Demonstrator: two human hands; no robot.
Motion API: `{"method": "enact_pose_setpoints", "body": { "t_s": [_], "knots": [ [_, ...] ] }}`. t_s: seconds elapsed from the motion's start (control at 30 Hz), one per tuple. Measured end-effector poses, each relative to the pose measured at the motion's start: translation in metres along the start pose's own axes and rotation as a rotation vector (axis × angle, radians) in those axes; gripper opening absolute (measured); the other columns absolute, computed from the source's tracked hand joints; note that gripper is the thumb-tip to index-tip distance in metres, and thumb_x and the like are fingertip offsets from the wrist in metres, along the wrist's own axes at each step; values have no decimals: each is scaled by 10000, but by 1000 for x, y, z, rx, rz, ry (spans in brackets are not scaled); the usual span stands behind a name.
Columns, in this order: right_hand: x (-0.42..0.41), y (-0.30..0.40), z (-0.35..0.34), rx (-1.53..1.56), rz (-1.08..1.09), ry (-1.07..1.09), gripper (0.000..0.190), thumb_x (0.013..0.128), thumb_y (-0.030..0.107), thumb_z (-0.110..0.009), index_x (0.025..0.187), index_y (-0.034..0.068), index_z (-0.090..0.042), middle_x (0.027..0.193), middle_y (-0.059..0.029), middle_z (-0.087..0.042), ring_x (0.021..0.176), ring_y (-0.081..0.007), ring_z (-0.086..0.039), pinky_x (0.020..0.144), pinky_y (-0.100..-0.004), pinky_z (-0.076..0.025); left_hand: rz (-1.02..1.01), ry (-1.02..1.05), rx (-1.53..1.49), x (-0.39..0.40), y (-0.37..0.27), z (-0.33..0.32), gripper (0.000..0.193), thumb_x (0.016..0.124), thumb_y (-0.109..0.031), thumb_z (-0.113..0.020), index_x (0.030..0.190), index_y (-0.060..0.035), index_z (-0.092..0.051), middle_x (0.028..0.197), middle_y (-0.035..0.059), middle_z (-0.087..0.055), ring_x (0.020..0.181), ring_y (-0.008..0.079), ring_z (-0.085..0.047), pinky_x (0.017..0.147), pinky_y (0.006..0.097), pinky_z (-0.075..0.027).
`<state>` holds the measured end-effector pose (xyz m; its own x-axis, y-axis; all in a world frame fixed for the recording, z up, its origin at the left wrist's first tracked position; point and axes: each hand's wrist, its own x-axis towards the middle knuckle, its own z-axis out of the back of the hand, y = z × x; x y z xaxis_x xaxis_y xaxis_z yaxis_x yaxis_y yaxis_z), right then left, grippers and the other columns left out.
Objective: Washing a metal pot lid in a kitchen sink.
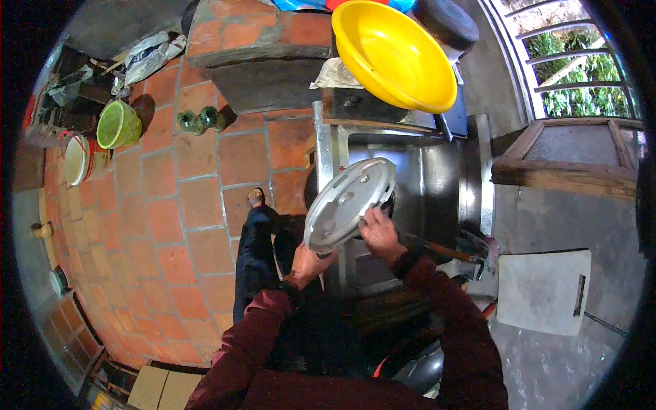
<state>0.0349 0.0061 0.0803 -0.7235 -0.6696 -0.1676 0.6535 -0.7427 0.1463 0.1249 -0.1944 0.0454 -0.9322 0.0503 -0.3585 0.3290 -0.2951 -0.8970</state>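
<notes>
A round metal pressure cooker lid (351,202) is held tilted over the near edge of a stainless steel sink (435,179). My left hand (313,262) grips the lid's lower rim, with part of the fingers hidden beneath it. Against the lid's right side lies my right hand (379,233), its fingers bent over the rim and inner face; whether it grips the lid cannot be told. The lid's inner side, with small round fittings, faces up. Something dark shows partly behind the lid.
A yellow plastic basin (394,56) rests beyond the sink. A white cutting board (543,292) leans at the right, below a wooden-framed shutter (569,154). On the tiled floor stand a green bucket (119,124), a white bucket (79,160) and greenish glass jars (200,121).
</notes>
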Motion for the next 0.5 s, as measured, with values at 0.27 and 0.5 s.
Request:
{"method": "enact_pose_setpoints", "body": {
  "t_s": [0.27, 0.5],
  "knots": [
    [2, 24, 3, 312, 136, -28, 132, 743, 114, -623, 866, 86, -659, 934, -89, -548, 916, -282, -556, 728, -387, -501, -54, 25, 75, 7, 9, 0, 458, 714, -236, -777, 1108, -62, -620, 1087, 127, -661, 1005, 274, -636, 852, 363, -505],
    [2, -19, 53, 1304, -729, -567, 298, 866, 157, -646, 1111, -10, -619, 970, -46, -653, 867, -137, -586, 796, -288, -469, -7, -8, -75, 0, 0, 11, 427, 735, -264, -747, 1091, -56, -636, 1068, 115, -670, 1015, 256, -634, 871, 356, -496]
  ]
}}
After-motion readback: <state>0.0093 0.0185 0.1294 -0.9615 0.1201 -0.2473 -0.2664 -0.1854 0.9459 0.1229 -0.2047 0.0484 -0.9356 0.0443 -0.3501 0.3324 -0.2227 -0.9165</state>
